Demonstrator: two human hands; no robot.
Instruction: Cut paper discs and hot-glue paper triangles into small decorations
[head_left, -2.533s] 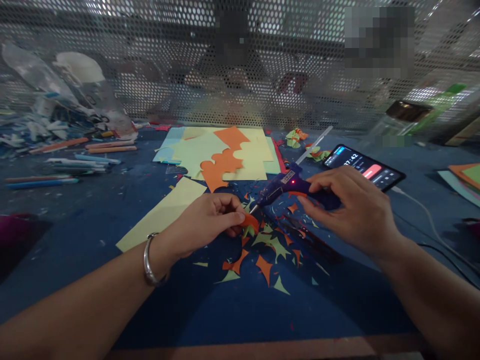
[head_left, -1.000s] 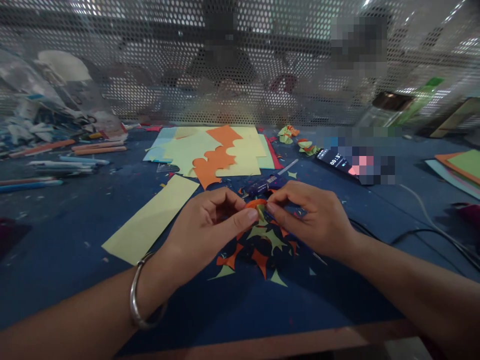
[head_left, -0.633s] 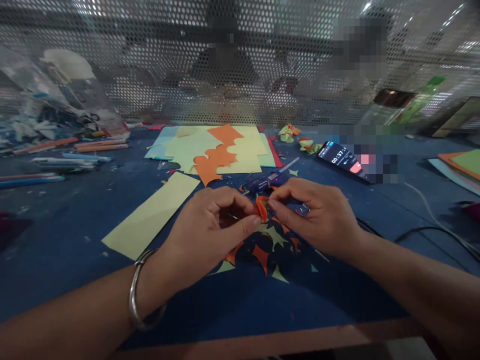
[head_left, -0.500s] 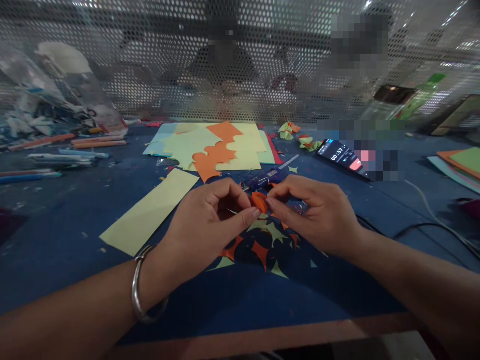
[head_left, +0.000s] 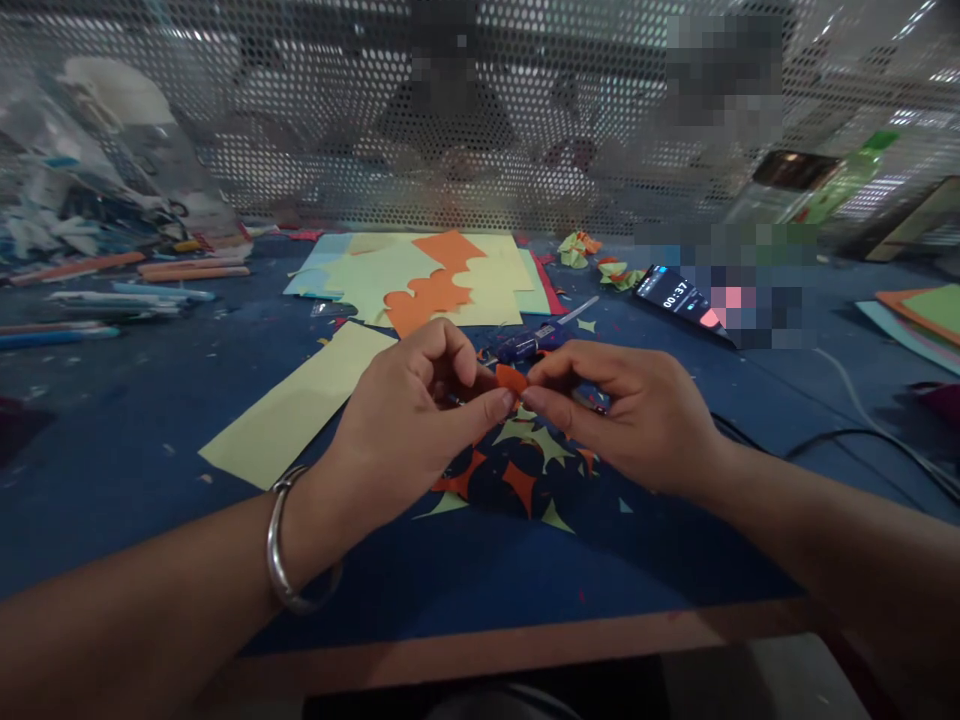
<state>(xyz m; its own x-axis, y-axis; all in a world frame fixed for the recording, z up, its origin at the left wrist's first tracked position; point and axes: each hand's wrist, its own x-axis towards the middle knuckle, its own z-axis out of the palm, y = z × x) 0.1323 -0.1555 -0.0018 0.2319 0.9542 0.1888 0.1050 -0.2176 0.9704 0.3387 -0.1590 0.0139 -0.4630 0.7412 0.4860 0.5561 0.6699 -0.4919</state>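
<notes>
glue gun (head_left: 523, 345) laid down | left hand (head_left: 416, 420), right hand (head_left: 637, 415): grip pinching orange paper (head_left: 511, 378) | scraps (head_left: 519, 486) below, some perhaps hidden

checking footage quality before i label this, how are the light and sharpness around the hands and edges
Head view: dim overall, bright specks showing through the perforated screen; head view: bottle at far left looks soft and stretched, while the orange paper between left hand and right hand is clearer; head view: pixelated blocks hide part of the glowing phone.
</notes>
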